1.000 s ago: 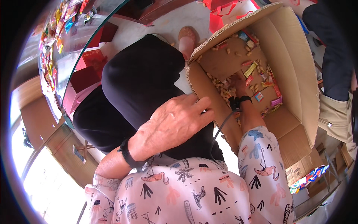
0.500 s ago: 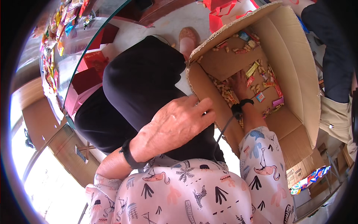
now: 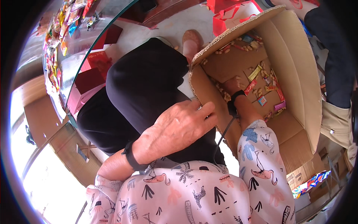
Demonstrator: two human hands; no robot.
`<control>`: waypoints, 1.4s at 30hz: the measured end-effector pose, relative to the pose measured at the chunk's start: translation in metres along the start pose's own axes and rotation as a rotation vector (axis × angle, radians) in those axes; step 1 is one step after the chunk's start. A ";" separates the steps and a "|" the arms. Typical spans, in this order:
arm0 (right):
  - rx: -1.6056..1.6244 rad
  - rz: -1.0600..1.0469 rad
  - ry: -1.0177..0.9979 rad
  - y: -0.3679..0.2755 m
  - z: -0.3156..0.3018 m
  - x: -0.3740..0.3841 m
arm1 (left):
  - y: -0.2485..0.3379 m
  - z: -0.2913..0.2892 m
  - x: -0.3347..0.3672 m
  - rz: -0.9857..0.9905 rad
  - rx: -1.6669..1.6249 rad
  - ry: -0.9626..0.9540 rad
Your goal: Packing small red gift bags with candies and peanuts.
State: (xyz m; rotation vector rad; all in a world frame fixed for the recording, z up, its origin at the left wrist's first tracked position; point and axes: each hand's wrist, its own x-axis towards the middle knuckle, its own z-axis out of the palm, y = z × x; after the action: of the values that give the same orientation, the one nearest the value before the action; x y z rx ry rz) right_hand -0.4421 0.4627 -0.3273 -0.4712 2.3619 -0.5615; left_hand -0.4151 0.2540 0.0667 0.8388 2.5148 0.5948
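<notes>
My right hand [image 3: 232,86] reaches down into a cardboard box [image 3: 304,71], curled against the peanuts in shells [image 3: 226,96] along the box's left wall. Its palm is turned away, and the peanuts in its grip are mostly hidden. On the box floor lie a yellow wrapped sweet [image 3: 255,73], a red one [image 3: 250,87], a blue-and-red one [image 3: 262,100] and a purple one [image 3: 279,106]. My left hand [image 3: 182,123] hovers over my lap by the box's left rim, fingers bent, palm down. Whatever it may hold is out of sight.
A black cable [image 3: 222,135] runs from my right wrist toward my body. At upper left stands a glass table [image 3: 97,23] with many wrapped sweets [image 3: 64,28]. Red gift boxes [image 3: 91,80] are below it. A red bag [image 3: 238,15] stands beyond the box; another person's leg [image 3: 337,63] is at right.
My right hand has drawn in along the left wall, and its fingers have gone from spread to curled over the peanuts. My left hand stays about where it was.
</notes>
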 end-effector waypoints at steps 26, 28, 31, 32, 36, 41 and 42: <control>-0.334 -0.063 0.174 0.013 0.006 -0.076 | -0.003 0.002 -0.008 0.005 -0.015 0.045; -0.230 -0.132 0.194 0.017 0.000 -0.082 | -0.004 0.003 -0.007 0.031 -0.011 0.066; -0.168 -0.213 0.060 0.011 -0.002 -0.073 | -0.004 0.005 -0.004 0.032 -0.020 0.045; -0.216 -0.223 -0.118 0.005 0.000 -0.064 | -0.004 0.005 -0.004 0.030 -0.011 0.077; -0.352 -0.233 -0.057 -0.018 0.011 -0.041 | -0.002 0.004 -0.007 0.005 0.000 0.071; -0.399 -0.328 0.160 -0.019 0.003 -0.050 | -0.003 0.005 -0.007 0.013 0.002 0.091; -0.384 -0.374 0.237 -0.018 -0.001 -0.056 | -0.003 0.005 -0.007 0.012 -0.005 0.093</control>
State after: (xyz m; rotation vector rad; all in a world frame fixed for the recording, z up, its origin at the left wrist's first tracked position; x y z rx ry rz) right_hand -0.3986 0.4742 -0.2889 -1.0890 2.6352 -0.3362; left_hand -0.4086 0.2482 0.0625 0.8434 2.5916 0.6583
